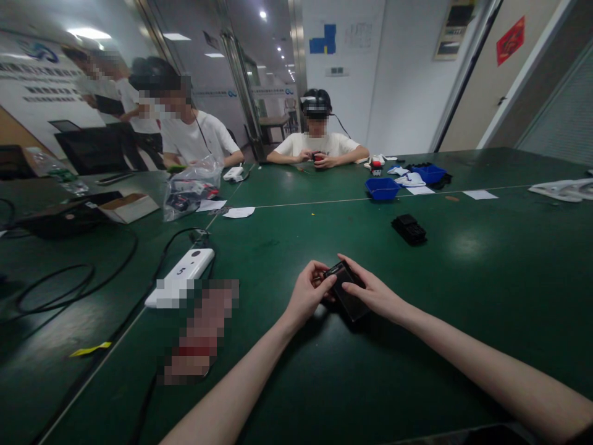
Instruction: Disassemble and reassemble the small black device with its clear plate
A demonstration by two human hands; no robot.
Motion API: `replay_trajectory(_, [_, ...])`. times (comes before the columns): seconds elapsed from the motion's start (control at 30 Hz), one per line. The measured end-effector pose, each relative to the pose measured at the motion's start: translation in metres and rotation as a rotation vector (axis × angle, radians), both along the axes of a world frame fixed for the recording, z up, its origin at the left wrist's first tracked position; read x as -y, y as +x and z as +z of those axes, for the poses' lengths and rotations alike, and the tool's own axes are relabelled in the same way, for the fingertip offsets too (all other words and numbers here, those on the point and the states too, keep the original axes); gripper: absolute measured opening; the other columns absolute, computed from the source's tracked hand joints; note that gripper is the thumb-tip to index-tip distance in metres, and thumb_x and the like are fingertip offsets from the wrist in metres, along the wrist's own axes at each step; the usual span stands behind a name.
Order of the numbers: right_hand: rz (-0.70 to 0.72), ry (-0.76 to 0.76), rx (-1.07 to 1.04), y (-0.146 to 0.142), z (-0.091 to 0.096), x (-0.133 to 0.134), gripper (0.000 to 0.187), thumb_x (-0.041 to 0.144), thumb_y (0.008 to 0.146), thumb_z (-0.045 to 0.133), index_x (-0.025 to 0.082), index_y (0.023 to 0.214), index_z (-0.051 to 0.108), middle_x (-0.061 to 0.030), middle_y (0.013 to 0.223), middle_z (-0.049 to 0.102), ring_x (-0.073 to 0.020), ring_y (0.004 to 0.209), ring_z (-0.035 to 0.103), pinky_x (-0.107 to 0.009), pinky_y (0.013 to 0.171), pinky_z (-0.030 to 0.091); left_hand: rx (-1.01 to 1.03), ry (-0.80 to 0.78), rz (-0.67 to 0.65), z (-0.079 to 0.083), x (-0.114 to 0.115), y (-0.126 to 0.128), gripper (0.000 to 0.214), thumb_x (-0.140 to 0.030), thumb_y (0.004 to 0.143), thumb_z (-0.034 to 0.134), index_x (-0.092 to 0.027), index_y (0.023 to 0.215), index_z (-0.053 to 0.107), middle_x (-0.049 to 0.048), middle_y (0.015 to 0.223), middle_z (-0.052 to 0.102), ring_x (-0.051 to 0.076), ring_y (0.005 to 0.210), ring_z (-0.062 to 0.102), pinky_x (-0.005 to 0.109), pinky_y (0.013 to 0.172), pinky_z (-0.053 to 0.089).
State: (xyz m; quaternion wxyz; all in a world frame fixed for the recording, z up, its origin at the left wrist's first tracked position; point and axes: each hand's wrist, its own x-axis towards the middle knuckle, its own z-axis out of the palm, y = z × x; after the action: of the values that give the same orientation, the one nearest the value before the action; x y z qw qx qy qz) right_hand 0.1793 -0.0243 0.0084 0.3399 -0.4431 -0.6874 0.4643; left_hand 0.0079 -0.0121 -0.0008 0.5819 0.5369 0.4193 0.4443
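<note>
A small black rectangular box-like part is held just above the green table between both my hands. My left hand curls round its left end, with the thumb pressed on its top corner. My right hand grips its right side, fingers wrapped over the top edge. A second black part lies on the table beyond my right hand, untouched.
A white power strip with black cables lies to the left. A blue tray, white papers, a clear plastic bag and a cardboard box sit further back. Two people sit at the far side, working.
</note>
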Motion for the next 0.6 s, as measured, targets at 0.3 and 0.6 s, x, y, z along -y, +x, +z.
replay_trajectory(0.3, [-0.292,0.487,0.981,0.041,0.023,-0.009,0.058,0.022,0.083,0.043,0.022,0.140,0.033,-0.0146,0.135,0.042,-0.0300,0.113,0.046,-0.044,0.094,0.040,-0.005,-0.042,0.045,0.002,0.000,0.001,0.034,-0.038,0.074,0.061,-0.015,0.096,0.048,-0.0004,0.078,0.051,0.011,0.063,0.059,0.021,0.047,0.051])
replay_trajectory(0.6, [-0.591,0.434,1.471,0.086,0.008,-0.015,0.048,0.010,0.085,0.031,0.017,0.130,0.046,-0.0228,0.132,0.041,-0.0322,0.098,0.051,-0.043,0.073,0.043,-0.048,-0.021,0.040,0.002,0.000,0.000,0.027,-0.039,0.076,0.059,-0.014,0.084,0.051,0.0012,0.077,0.050,0.011,0.063,0.057,0.019,0.044,0.050])
